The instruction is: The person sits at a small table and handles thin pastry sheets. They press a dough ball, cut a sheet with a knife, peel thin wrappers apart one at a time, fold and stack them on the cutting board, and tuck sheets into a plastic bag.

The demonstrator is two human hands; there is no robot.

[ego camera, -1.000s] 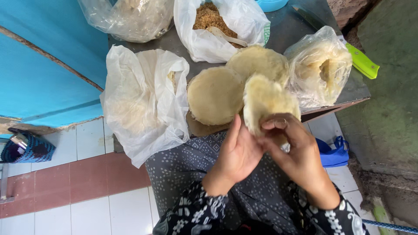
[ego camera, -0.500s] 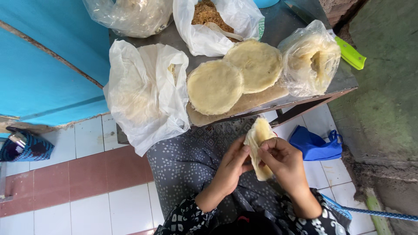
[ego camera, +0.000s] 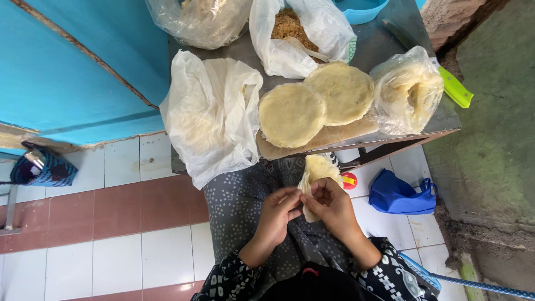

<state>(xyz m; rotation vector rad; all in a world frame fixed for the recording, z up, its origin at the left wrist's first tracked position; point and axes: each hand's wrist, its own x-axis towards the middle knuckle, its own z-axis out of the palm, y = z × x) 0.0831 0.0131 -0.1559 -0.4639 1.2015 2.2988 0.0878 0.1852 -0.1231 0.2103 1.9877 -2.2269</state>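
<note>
A pale yellow dough round, folded over (ego camera: 316, 173), is held over my lap by both hands. My left hand (ego camera: 277, 213) pinches its lower left edge and my right hand (ego camera: 330, 205) grips its lower right edge. Two flat dough rounds (ego camera: 292, 113) (ego camera: 340, 92) lie side by side on a brown board (ego camera: 329, 136) on the grey table just ahead of my hands.
White plastic bag (ego camera: 209, 117) hangs off the table's left side. A bag of brown crumbly filling (ego camera: 290, 25) and clear bags (ego camera: 409, 92) (ego camera: 198, 19) sit on the table. A green-handled knife (ego camera: 454, 89), blue bag (ego camera: 397, 194) on the tiled floor, blue wall left.
Both hands brought the dough round down from above the board to my lap, and it went from open to folded in half.
</note>
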